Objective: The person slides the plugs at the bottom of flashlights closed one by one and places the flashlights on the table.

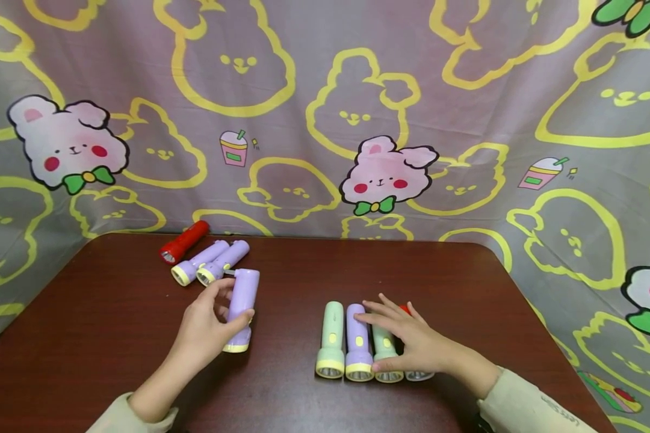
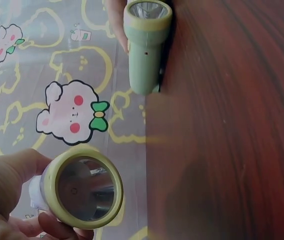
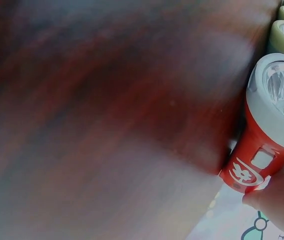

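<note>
My left hand [image 1: 203,328] grips a purple flashlight [image 1: 243,294] with a yellow rim, held lens end down above the table's left half. In the left wrist view its yellow-rimmed lens faces the camera. On the right, my right hand [image 1: 417,340] lies with fingers spread over a row of flashlights. That row has a green flashlight [image 1: 332,337], a purple flashlight [image 1: 358,346], a second green flashlight [image 1: 384,346] and a red flashlight [image 3: 256,135] with a pale head. The fingers partly cover the last two.
Near the table's back left lie a red flashlight [image 1: 185,242] and two purple flashlights [image 1: 203,255], side by side at a slant. A dark reddish wooden table [image 1: 281,391] bears everything. Behind it hangs a patterned curtain [image 1: 303,120] with cartoon rabbits.
</note>
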A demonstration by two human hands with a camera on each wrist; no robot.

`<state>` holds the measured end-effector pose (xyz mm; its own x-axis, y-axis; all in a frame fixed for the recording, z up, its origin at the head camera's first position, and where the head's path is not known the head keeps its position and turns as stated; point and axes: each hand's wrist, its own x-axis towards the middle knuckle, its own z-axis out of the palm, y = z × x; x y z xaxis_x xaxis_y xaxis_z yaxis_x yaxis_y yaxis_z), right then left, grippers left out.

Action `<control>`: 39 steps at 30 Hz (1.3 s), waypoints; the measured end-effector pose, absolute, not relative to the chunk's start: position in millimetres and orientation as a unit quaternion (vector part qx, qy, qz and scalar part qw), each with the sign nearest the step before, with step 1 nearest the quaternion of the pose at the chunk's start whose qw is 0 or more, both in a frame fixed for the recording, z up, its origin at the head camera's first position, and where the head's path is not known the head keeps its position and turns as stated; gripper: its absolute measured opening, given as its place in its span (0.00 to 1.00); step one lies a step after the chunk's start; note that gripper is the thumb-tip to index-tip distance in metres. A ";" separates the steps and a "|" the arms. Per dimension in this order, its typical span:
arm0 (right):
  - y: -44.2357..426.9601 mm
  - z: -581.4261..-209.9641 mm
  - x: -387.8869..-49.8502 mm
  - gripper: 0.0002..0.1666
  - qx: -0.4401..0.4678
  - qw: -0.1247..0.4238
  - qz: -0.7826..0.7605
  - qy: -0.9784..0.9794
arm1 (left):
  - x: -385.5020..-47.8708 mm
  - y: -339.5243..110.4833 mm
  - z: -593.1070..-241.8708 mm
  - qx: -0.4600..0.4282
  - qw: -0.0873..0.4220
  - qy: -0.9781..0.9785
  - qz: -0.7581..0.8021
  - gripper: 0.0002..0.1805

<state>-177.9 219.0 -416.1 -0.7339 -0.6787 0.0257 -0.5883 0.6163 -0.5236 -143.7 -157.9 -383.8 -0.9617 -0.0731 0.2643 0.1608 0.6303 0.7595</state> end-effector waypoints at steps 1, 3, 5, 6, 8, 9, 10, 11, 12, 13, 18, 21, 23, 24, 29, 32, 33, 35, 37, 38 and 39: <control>219.2 -415.9 -178.0 0.48 -0.354 0.088 -0.259 0.894 | -143.9 -156.4 -383.5 -0.025 0.137 -0.892 -0.431 0.29; 219.5 -415.5 -178.2 0.48 -0.353 0.089 -0.262 0.894 | -144.5 -153.3 -383.0 -0.026 0.138 -0.889 -0.436 0.29; 219.6 -415.4 -178.5 0.48 -0.352 0.090 -0.262 0.894 | -144.9 -150.0 -382.8 -0.028 0.139 -0.886 -0.441 0.29; 219.7 -415.3 -178.7 0.48 -0.352 0.091 -0.262 0.894 | -144.9 -148.3 -382.8 -0.028 0.140 -0.885 -0.444 0.29; 219.7 -415.0 -178.9 0.48 -0.351 0.092 -0.263 0.894 | -145.2 -145.1 -382.8 -0.029 0.141 -0.882 -0.449 0.29; 219.7 -415.0 -179.0 0.48 -0.350 0.093 -0.264 0.894 | -145.5 -143.5 -382.9 -0.030 0.140 -0.881 -0.451 0.29; 219.5 -414.8 -178.9 0.48 -0.350 0.094 -0.264 0.894 | -145.6 -141.9 -383.2 -0.030 0.140 -0.880 -0.453 0.29; 219.4 -414.7 -178.8 0.48 -0.350 0.094 -0.264 0.894 | -145.7 -140.4 -383.5 -0.031 0.139 -0.879 -0.454 0.29; 219.4 -414.5 -178.7 0.48 -0.350 0.094 -0.264 0.894 | -146.1 -138.8 -383.9 -0.031 0.139 -0.878 -0.456 0.29; 219.3 -414.5 -178.6 0.48 -0.350 0.094 -0.265 0.894 | -146.6 -137.1 -384.4 -0.031 0.138 -0.878 -0.458 0.29; 219.0 -413.9 -178.0 0.48 -0.354 0.090 -0.265 0.892 | -148.5 -128.4 -386.6 -0.035 0.135 -0.873 -0.467 0.30; 218.6 -412.9 -177.8 0.48 -0.354 0.092 -0.267 0.892 | -148.9 -123.1 -387.1 -0.039 0.138 -0.870 -0.471 0.30; 218.3 -412.0 -177.8 0.48 -0.353 0.094 -0.268 0.891 | -149.3 -119.4 -387.5 -0.041 0.139 -0.868 -0.475 0.30; 218.1 -411.5 -178.0 0.48 -0.353 0.096 -0.270 0.891 | -149.3 -117.6 -387.6 -0.042 0.139 -0.867 -0.477 0.30; 216.3 -407.7 -180.2 0.47 -0.360 0.088 -0.279 0.886 | -149.0 -109.0 -388.1 -0.046 0.135 -0.861 -0.488 0.30; 214.4 -404.7 -182.6 0.46 -0.368 0.078 -0.291 0.880 | -149.3 -104.4 -388.2 -0.049 0.134 -0.858 -0.494 0.30; 213.7 -403.7 -183.4 0.45 -0.370 0.076 -0.296 0.877 | -149.4 -103.0 -388.1 -0.050 0.133 -0.857 -0.496 0.30; 212.1 -402.1 -185.2 0.44 -0.373 0.073 -0.307 0.872 | -149.4 -100.5 -387.9 -0.051 0.132 -0.856 -0.498 0.30; 210.5 -400.0 -186.2 0.43 -0.374 0.072 -0.319 0.868 | -149.1 -98.3 -387.7 -0.052 0.131 -0.854 -0.500 0.30; 209.7 -399.1 -186.6 0.42 -0.374 0.070 -0.323 0.867 | -148.9 -97.2 -387.7 -0.052 0.130 -0.854 -0.501 0.30; 208.9 -398.1 -186.9 0.42 -0.373 0.069 -0.325 0.866 | -148.7 -96.1 -387.7 -0.052 0.130 -0.853 -0.503 0.30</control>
<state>-186.9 208.9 -398.1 -0.7120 -0.6911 0.1240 -0.6021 0.5100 -0.6144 -148.7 -96.1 -387.7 -0.9610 -0.0426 0.2732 0.2184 0.4891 0.8444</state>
